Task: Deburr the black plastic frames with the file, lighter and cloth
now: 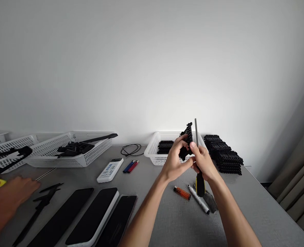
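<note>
My left hand is closed around a black toothed plastic part, held up in front of a white basket. My right hand grips a screwdriver with a black and yellow handle; its metal shaft points upward beside the part. The right thumb and fingers meet close to the part, and whether they touch it I cannot tell. Below my hands lie an orange lighter, a white marker and a dark grey item partly hidden by my right forearm.
The white basket holds more black parts; stacks of them stand to its right. Further left are a power bank, two lighters, a cable, phones, calipers and baskets. Another person's hand is at far left.
</note>
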Demonstrator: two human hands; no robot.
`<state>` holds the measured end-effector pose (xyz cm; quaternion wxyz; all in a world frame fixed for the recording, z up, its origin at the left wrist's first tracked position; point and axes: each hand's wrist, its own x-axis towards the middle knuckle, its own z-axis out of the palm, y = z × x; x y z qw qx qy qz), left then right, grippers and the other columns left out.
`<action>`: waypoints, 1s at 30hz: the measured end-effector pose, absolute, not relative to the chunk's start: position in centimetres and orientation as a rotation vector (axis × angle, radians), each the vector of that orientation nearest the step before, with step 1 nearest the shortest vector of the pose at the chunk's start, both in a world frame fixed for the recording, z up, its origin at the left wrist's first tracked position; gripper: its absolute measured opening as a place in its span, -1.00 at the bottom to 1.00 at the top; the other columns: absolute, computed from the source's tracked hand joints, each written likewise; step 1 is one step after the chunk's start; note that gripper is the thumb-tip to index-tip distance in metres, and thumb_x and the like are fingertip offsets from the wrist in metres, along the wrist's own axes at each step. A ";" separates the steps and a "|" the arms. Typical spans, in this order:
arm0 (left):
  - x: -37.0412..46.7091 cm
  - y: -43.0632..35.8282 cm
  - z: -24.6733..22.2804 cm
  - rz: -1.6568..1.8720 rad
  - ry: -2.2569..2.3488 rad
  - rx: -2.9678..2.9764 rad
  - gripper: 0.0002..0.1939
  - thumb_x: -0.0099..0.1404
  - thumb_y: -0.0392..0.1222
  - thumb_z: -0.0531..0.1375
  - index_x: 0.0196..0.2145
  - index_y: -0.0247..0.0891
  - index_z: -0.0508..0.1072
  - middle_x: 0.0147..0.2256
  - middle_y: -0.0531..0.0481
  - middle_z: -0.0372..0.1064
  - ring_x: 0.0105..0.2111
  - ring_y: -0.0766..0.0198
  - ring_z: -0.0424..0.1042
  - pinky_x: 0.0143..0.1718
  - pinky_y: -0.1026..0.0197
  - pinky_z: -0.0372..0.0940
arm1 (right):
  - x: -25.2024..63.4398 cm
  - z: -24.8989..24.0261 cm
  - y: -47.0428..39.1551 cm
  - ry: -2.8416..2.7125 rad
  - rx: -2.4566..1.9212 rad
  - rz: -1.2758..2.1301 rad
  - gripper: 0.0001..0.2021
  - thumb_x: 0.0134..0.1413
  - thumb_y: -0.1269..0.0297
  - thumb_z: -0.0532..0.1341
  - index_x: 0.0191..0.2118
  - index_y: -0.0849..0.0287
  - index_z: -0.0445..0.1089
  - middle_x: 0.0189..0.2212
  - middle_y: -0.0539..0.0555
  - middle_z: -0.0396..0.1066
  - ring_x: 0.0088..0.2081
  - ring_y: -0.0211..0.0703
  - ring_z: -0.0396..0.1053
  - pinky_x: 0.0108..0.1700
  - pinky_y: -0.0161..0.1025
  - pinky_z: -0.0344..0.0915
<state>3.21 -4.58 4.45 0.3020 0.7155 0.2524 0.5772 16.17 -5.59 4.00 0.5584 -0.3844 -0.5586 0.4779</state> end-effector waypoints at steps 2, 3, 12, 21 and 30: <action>2.4 -4.2 4.6 1.409 0.568 1.986 -0.78 0.16 -0.20 0.30 -0.21 -0.18 0.43 0.17 -0.20 0.26 0.20 -0.05 0.25 0.17 -0.04 0.19 | 16.6 4.1 -5.5 -1.293 -0.886 1.176 -0.50 0.03 -0.26 0.21 -0.31 0.16 0.32 -0.64 -0.15 0.08 -0.70 -0.41 0.05 -0.78 -0.47 -0.10; 1.9 -3.9 4.7 1.413 0.534 1.986 -0.80 0.20 -0.18 0.27 -0.20 -0.18 0.42 0.16 -0.21 0.27 0.21 -0.04 0.24 0.20 -0.05 0.16 | 16.8 4.2 -5.5 -1.292 -0.868 1.194 -0.50 0.02 -0.25 0.23 -0.29 0.16 0.33 -0.60 -0.14 0.08 -0.69 -0.42 0.04 -0.79 -0.47 -0.13; -0.5 -2.2 4.2 1.632 0.684 1.876 -0.14 0.06 -0.19 0.41 0.22 0.01 0.09 0.14 -0.10 0.21 0.17 0.11 0.21 0.16 0.08 0.14 | 18.6 5.2 -6.5 -1.748 -0.784 1.220 -0.41 0.04 -0.12 0.29 0.06 0.24 0.44 -0.63 -0.15 0.06 -0.64 -0.42 -0.10 -0.68 -0.41 -0.12; -0.9 -1.7 4.0 1.900 0.646 1.789 -0.53 -0.04 -0.42 0.30 -0.26 -0.11 0.16 -0.26 0.06 0.10 -0.23 0.29 0.19 -0.16 0.26 0.20 | 18.7 5.0 -6.6 -1.651 -1.012 0.505 -0.51 0.26 -0.15 0.05 -0.20 0.16 0.52 -0.34 0.08 0.39 -0.40 -0.22 0.25 -0.43 -0.29 0.14; -0.9 -1.8 3.9 1.897 0.722 1.829 -0.52 -0.02 -0.40 0.30 -0.24 -0.11 0.14 -0.25 0.05 0.10 -0.22 0.27 0.19 -0.15 0.22 0.19 | 19.1 6.2 -9.1 -1.738 -1.249 0.203 -0.51 0.19 -0.15 0.15 -0.56 0.14 0.31 -0.66 -0.05 0.15 -0.59 -0.29 0.02 -0.54 -0.27 -0.08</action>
